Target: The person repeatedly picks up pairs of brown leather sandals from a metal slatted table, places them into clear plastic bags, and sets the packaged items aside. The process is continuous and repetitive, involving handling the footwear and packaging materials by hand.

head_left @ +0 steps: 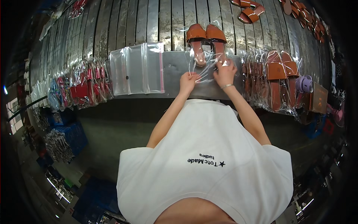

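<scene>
Brown sandals (209,36), one pair, lie side by side on the slatted metal surface (141,22), toes pointing away from the person and heels reaching over a smooth grey plate (175,63). Clear plastic film (207,74) surrounds the pair, wrinkled and drawn toward the person. Left hand (189,80): thumb and fingers nearly closed, pinching the near left part of the film. Right hand (225,72): fingers partly bent over the film, just beside the heel of the right-hand sandal; whether they grip it cannot be told. A band (226,86) encircles the right wrist.

Left of the sandals, flat clear bags (140,71) lie on the plate, one edge marked by a pink strip. Farther left stand red wrapped items (80,90). To the right, wrapped brown sandals (275,71) stand in a row. Loose brown sandals (249,16) lie at the upper right.
</scene>
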The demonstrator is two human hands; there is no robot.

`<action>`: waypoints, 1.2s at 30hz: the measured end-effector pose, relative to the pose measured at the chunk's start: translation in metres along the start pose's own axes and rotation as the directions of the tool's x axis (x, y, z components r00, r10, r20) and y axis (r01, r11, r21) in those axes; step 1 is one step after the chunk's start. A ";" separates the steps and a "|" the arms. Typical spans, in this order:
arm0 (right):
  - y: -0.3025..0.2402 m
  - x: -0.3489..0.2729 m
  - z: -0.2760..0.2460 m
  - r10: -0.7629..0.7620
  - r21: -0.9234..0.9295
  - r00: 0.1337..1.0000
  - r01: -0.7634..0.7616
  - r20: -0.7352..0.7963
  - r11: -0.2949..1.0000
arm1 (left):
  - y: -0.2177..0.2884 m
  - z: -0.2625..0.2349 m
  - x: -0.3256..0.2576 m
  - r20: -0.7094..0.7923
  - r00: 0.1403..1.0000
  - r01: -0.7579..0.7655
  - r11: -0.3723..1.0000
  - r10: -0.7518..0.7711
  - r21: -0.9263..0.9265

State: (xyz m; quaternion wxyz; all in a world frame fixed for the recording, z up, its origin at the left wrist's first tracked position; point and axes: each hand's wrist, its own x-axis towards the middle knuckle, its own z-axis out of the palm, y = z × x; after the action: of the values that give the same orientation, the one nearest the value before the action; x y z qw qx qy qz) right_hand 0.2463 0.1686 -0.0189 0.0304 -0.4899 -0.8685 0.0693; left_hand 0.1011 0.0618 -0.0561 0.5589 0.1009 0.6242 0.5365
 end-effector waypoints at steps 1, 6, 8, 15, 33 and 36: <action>-0.013 -0.006 -0.011 -0.070 0.175 0.994 0.054 0.084 0.983 | 0.005 -0.006 -0.007 0.033 0.995 0.094 0.995 -0.093 -0.018; -0.056 -0.011 -0.008 -0.501 0.544 0.843 0.331 0.195 0.771 | 0.026 -0.024 -0.025 0.099 0.993 0.052 0.982 -0.071 0.181; -0.051 -0.022 -0.027 -0.603 0.530 0.785 0.454 0.143 0.716 | 0.036 -0.026 -0.035 0.047 0.996 0.067 0.988 -0.075 0.142; 0.175 -0.243 0.026 -0.060 -0.049 0.381 0.270 0.923 0.962 | 0.043 -0.082 -0.045 0.063 0.984 -0.176 0.905 0.164 0.387; 0.026 -0.008 -0.016 0.121 0.597 0.838 -0.473 0.533 0.648 | 0.113 -0.036 0.034 0.053 0.995 -0.097 0.668 0.086 0.738; 0.017 0.012 -0.112 0.216 0.479 0.933 -0.055 -0.287 0.876 | 0.190 0.030 0.010 0.420 0.778 -0.557 0.203 0.467 0.806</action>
State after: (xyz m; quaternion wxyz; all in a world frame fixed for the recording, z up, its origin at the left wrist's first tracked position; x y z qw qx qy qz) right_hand 0.2678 0.1979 0.0888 0.2874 -0.5332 -0.7718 0.1932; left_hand 0.0322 0.1627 0.0925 0.2274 0.6072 0.7154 0.2602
